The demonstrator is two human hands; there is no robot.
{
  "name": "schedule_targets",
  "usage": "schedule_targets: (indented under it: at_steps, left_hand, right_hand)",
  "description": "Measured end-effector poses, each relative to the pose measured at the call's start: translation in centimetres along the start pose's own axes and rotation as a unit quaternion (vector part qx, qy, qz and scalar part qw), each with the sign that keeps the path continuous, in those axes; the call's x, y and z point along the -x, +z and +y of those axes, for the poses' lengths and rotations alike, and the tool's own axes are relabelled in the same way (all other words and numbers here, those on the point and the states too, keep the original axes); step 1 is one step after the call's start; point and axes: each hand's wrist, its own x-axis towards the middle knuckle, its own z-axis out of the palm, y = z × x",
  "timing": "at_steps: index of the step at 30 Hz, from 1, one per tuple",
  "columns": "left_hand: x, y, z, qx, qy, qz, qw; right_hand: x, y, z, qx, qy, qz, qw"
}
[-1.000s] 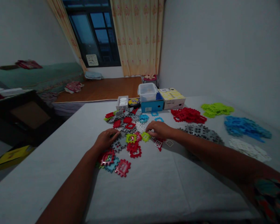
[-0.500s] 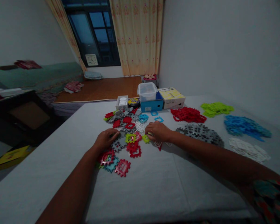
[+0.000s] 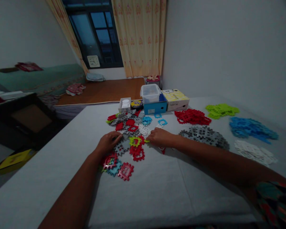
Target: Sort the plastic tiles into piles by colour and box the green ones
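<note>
My left hand (image 3: 109, 142) rests at the left edge of a mixed heap of plastic interlocking tiles, its fingers curled and its fingertips against the grey tiles (image 3: 120, 148). Whatever lies under those fingers is hidden. My right hand (image 3: 160, 137) is closed over a lime-green interlocking tile (image 3: 146, 141), of which just a sliver shows at the fingertips. Between the hands lie another lime-green tile (image 3: 134, 141) and red tiles (image 3: 136, 152). White tiles (image 3: 144, 129) lie just beyond the right fingers. Close to my left forearm are a pinkish-red tile (image 3: 125, 171) and a teal tile (image 3: 114, 168).
Sorted piles stand to the right: red (image 3: 192, 116), grey (image 3: 205, 136), lime-green (image 3: 221, 110), blue (image 3: 251, 128) and white (image 3: 255, 151). Along the far edge are a blue box (image 3: 154, 108), a clear tub (image 3: 150, 92), a yellow box (image 3: 175, 99) and a round tin (image 3: 136, 105).
My right hand has turned slightly and now covers more of the lime-green tile, uncovering white pieces behind it. My left hand has stayed in place.
</note>
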Motion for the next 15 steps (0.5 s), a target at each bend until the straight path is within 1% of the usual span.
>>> schedule_targets:
  at_steps: [2, 5, 7, 8, 10, 11, 13, 15]
  left_hand:
    - [0.0, 0.0, 0.0, -0.001, 0.0, -0.006, 1.0]
    - [0.0, 0.0, -0.2, -0.003, -0.004, -0.015, 1.0]
    - [0.0, 0.0, -0.5, -0.007, -0.013, -0.013, 1.0]
    - [-0.1, -0.1, -0.8, -0.011, -0.018, -0.016, 1.0]
    - [-0.2, -0.4, -1.5, -0.022, -0.017, -0.007, 1.0]
    - [-0.2, -0.6, -2.0, -0.027, -0.015, 0.006, 1.0]
    - [-0.2, -1.2, -2.8, -0.028, -0.017, 0.044, 0.999]
    - [-0.1, -1.9, -3.5, -0.024, -0.042, 0.08, 0.996]
  right_hand:
    - [0.1, 0.1, 0.1, -0.037, -0.001, 0.036, 0.999]
    - [0.8, -0.3, 0.7, -0.114, -0.002, 0.124, 0.986]
    - [1.9, -0.9, 2.2, -0.163, 0.029, 0.175, 0.971]
    - [2.7, -1.3, 3.4, -0.186, 0.061, 0.197, 0.961]
    - [5.3, -2.2, 6.6, -0.223, 0.16, 0.245, 0.93]
    - [7.0, -2.6, 8.5, -0.233, 0.224, 0.27, 0.907]
    - [11.0, -3.2, 12.2, -0.221, 0.366, 0.319, 0.846]
    - [14.7, -3.3, 15.3, -0.174, 0.48, 0.354, 0.784]
